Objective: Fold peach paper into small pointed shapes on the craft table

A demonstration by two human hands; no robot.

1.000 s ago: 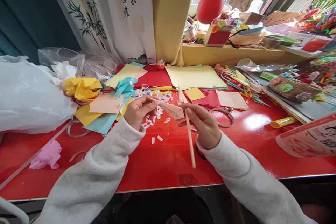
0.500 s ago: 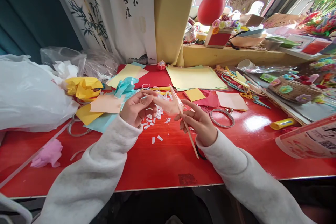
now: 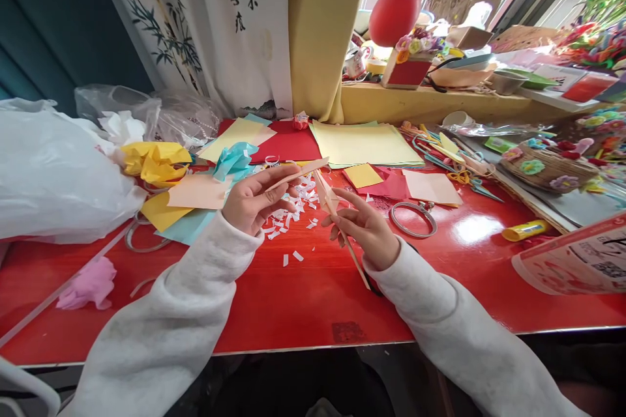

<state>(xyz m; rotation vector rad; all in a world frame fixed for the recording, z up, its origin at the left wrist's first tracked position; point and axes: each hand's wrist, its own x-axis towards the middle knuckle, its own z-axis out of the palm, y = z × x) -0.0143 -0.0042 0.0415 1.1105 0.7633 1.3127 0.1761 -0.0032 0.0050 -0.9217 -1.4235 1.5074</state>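
Over the red table, my left hand (image 3: pixel 257 201) pinches a peach paper strip (image 3: pixel 309 168) between thumb and fingers. The strip slants up to the right, its far end close to the top of a thin pale stick (image 3: pixel 356 257). My right hand (image 3: pixel 369 225) grips that stick, which tilts with its lower end towards me. Peach paper (image 3: pixel 325 194) is wrapped about the stick's upper part, just above my right fingers. Whether the strip is joined to this wrapped paper I cannot tell. White paper scraps (image 3: pixel 304 199) lie scattered beneath and between both hands.
Colored paper sheets (image 3: pixel 364 143) lie at the back. On the left are a white plastic bag (image 3: pixel 59 176) and crumpled pink paper (image 3: pixel 89 283). At right are a tape roll (image 3: pixel 414 220), scissors (image 3: pixel 472 181), a yellow glue stick (image 3: pixel 525 230) and a pink-and-white tub (image 3: pixel 572 260).
The peach paper in my left hand has turned from a broad face to a narrow edge and tilted upward. My right hand stays near the same place, the stick's top slightly lower.
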